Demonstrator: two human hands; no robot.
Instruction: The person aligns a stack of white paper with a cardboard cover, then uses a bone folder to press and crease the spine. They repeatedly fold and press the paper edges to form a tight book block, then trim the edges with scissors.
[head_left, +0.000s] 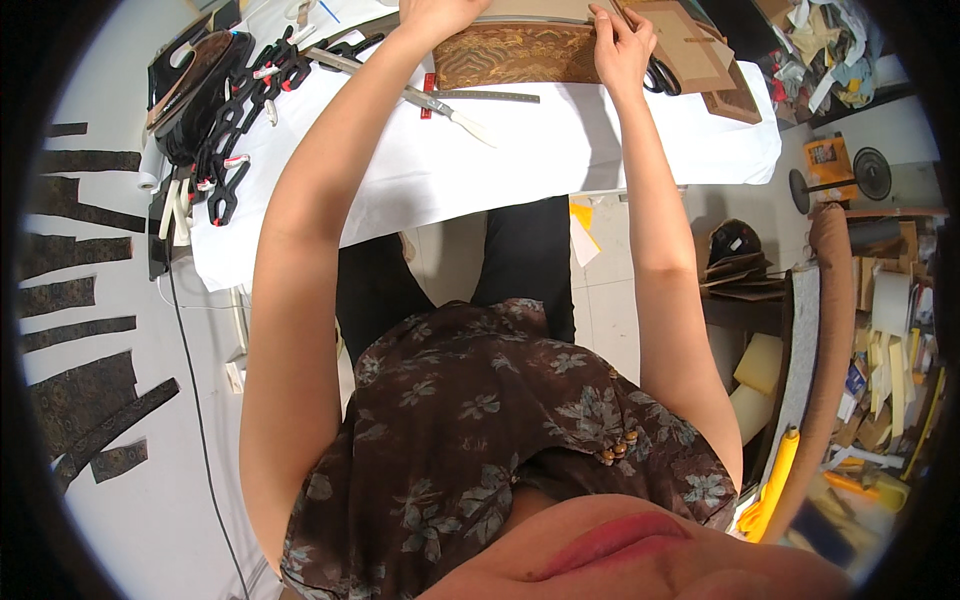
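At the top of the head view, a brown-and-gold patterned fabric panel lies on the white-covered table, with a dark strip along its far edge. My left hand is over the panel's far left corner, partly cut off by the frame; its grip is hidden. My right hand rests at the panel's right end, fingers bent and slightly spread, near the strip; whether it holds anything is unclear. Black-handled scissors lie just right of it. A metal ruler and a white-tipped flat tool lie nearer me, over a red object.
Black spring clamps and an iron occupy the table's left side. Brown boards lie at the upper right. A dark cable hangs at left, near dark fabric pieces. A small fan and scrap piles are at right.
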